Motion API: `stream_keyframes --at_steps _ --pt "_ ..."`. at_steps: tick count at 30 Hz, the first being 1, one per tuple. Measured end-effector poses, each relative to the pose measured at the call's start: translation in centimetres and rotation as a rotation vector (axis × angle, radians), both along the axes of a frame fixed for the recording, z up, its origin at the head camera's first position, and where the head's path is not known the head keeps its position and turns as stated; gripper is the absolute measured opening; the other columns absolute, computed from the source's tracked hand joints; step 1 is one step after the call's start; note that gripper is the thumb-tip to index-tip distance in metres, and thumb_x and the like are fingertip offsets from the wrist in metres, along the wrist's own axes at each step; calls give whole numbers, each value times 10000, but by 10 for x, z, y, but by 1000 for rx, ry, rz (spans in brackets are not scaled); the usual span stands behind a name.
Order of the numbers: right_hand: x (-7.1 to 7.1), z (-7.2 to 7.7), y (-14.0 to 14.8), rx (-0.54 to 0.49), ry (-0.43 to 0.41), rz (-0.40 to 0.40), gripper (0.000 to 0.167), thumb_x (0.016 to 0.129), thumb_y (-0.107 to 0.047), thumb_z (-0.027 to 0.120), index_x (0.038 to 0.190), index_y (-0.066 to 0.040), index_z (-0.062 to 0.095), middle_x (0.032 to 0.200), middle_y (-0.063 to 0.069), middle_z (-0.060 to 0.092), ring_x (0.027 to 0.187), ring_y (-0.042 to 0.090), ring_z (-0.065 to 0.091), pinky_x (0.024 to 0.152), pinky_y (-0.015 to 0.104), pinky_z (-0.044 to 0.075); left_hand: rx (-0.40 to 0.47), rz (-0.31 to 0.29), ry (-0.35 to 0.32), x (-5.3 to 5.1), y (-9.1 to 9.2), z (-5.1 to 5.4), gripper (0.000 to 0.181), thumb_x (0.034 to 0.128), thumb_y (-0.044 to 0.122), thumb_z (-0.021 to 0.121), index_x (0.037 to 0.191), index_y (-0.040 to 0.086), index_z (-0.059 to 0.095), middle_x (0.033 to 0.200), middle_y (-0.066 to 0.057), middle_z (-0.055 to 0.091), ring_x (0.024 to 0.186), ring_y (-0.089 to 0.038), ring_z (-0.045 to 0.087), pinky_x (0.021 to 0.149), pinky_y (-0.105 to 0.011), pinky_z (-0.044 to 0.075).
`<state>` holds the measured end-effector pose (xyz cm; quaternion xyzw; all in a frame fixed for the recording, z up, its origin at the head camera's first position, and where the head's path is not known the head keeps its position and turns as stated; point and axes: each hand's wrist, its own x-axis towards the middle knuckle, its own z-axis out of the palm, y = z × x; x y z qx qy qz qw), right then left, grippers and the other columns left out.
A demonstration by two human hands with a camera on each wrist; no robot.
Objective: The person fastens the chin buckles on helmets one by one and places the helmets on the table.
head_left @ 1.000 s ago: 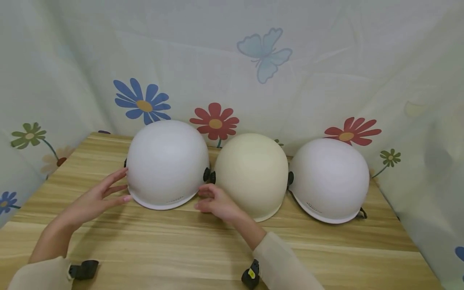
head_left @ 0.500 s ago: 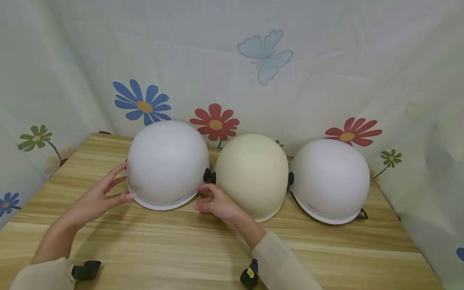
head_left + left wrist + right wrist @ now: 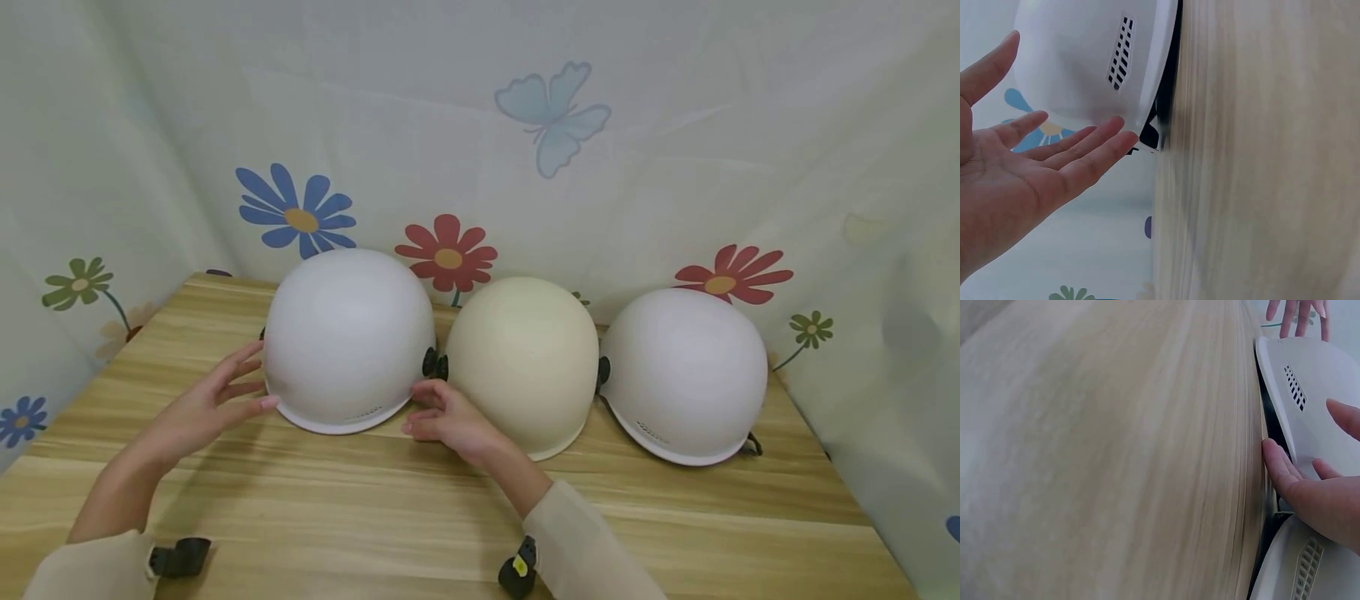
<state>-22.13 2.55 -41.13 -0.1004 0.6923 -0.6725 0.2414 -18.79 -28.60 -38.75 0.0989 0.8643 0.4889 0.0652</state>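
Note:
Three helmets stand in a row on the wooden table: a white helmet (image 3: pixel 348 342) at the left, a cream helmet (image 3: pixel 525 358) in the middle and another white helmet (image 3: pixel 686 375) at the right. My left hand (image 3: pixel 198 408) is at the left side of the left helmet, fingers spread and fairly straight; in the left wrist view its fingertips (image 3: pixel 1119 137) lie close to the shell. My right hand (image 3: pixel 457 421) is between the left and cream helmets, its relaxed fingers near the left one's lower right rim. Whether either hand touches the shell I cannot tell.
A wooden table (image 3: pixel 337 517) carries the helmets. Behind and beside it hangs a pale curtain (image 3: pixel 412 108) printed with flowers and a butterfly. Black side knobs (image 3: pixel 436 364) of the left and cream helmets sit against each other. Wrist cameras (image 3: pixel 180 557) are strapped to both arms.
My left hand has shifted slightly right and up along the left helmet's side. My right hand and all the helmets look almost unmoved.

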Motion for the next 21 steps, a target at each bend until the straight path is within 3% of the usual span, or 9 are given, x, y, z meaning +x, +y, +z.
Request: stream_keyframes --at_steps 6,15,21 --pt "1 2 4 28 40 19 526 813 80 606 1289 30 388 1327 196 395 1053 294 515 816 315 488 29 -17 -17 -1 0 -3 787 918 266 558 1474 116 21 1421 -318 158 1200 -539 299 836 -610 402" --pt "-3 20 16 95 227 31 602 837 -45 646 1371 -98 374 1378 78 387 1230 291 399 924 365 418 26 -18 -38 -4 -5 -8 768 937 279 523 1470 92 3 1408 -341 156 1213 -540 276 863 -598 386" --pt "-4 27 17 102 250 51 656 847 -112 653 1413 -128 324 1427 54 337 1302 230 317 983 381 364 52 -20 -72 -6 -7 -10 771 937 298 518 1468 83 2 1413 -342 146 1223 -538 260 872 -590 386"
